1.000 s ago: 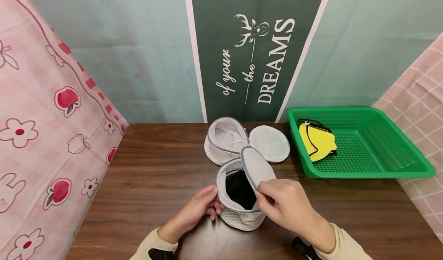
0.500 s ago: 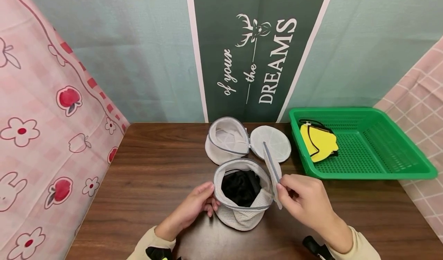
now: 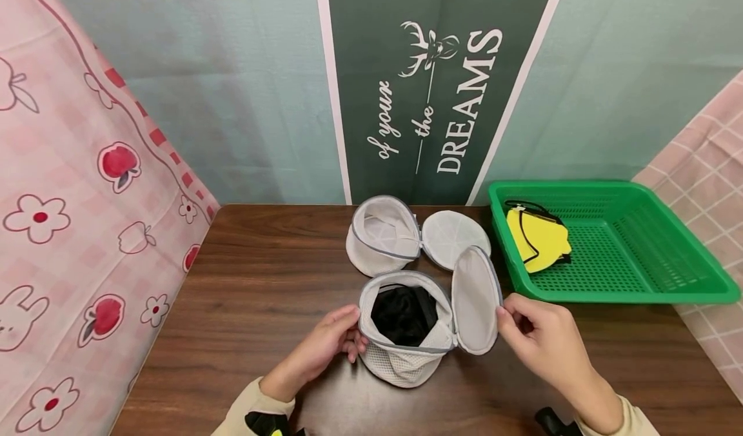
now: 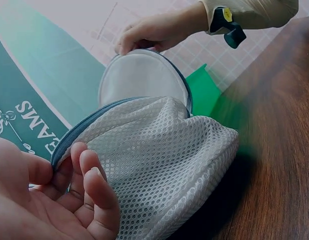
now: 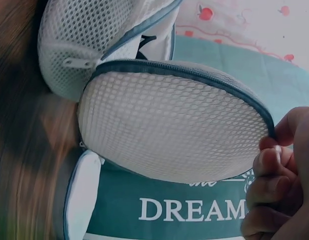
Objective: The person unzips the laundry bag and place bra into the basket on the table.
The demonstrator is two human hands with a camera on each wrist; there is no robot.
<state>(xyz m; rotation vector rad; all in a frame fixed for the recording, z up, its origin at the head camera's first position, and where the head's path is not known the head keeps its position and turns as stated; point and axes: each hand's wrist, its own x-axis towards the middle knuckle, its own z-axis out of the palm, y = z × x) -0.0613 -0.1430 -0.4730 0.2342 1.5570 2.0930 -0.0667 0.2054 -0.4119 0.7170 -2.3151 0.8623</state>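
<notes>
A white mesh laundry bag (image 3: 400, 365) with a grey zipper rim stands on the table, its round lid (image 3: 476, 300) swung out to the right. Black fabric (image 3: 403, 315) lies inside it. My left hand (image 3: 327, 346) pinches the rim on the left side; the left wrist view shows thumb and fingertips on the zipper edge. With thumb and forefinger my right hand (image 3: 542, 339) holds the lid's outer edge, as the right wrist view also shows. A zipper pull (image 5: 77, 63) hangs beside the lid's hinge.
Behind stands a second white mesh bag (image 3: 380, 262), its lid (image 3: 455, 239) laid out flat to the right. A green basket (image 3: 627, 294) at the right holds a yellow item with black cords (image 3: 536, 239). Brown wooden table (image 3: 261, 281); curtains hang around it.
My right hand has swung the front bag's lid from over the opening out to the right, uncovering more black fabric. The left hand stays at the rim.
</notes>
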